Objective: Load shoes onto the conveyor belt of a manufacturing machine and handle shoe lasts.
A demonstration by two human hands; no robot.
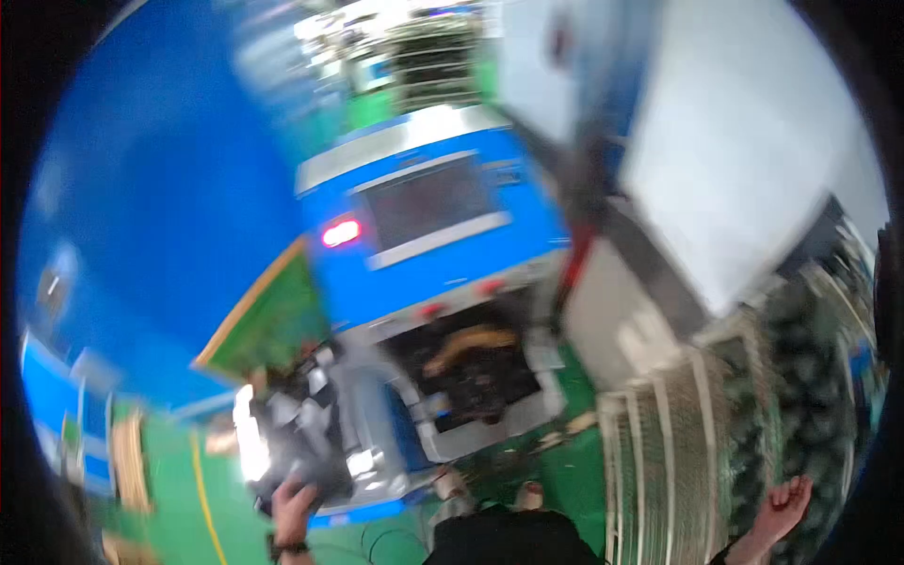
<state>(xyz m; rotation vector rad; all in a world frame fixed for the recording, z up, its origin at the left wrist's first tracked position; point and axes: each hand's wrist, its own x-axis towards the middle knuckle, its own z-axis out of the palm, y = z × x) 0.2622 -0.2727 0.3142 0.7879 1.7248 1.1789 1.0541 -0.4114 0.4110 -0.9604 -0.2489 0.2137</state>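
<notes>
My left hand (pixel 292 506), with a dark band at the wrist, is at the near edge of a dark heap or container (pixel 325 461) with pale pieces on it. Its thumb and fingers look apart, and I see nothing held; blur hides whether it touches the heap. Far to the right, my right hand (pixel 785 506) hangs beside a stack of pale ridged trays or sheets (pixel 659 452). Its fingers are curled in, with nothing visible in them. Ahead stands a blue machine (pixel 424 273) with a dark screen (pixel 431 209) and a glowing red light (pixel 341 233).
Below the machine's panel, a dark open bay (pixel 471 377) holds a curved tan part (pixel 476 344). A large blue panel (pixel 160 207) rises at left, a white cabinet (pixel 734 141) at right. A yellow line (pixel 202 499) crosses the green floor (pixel 169 471). Cables lie near my feet.
</notes>
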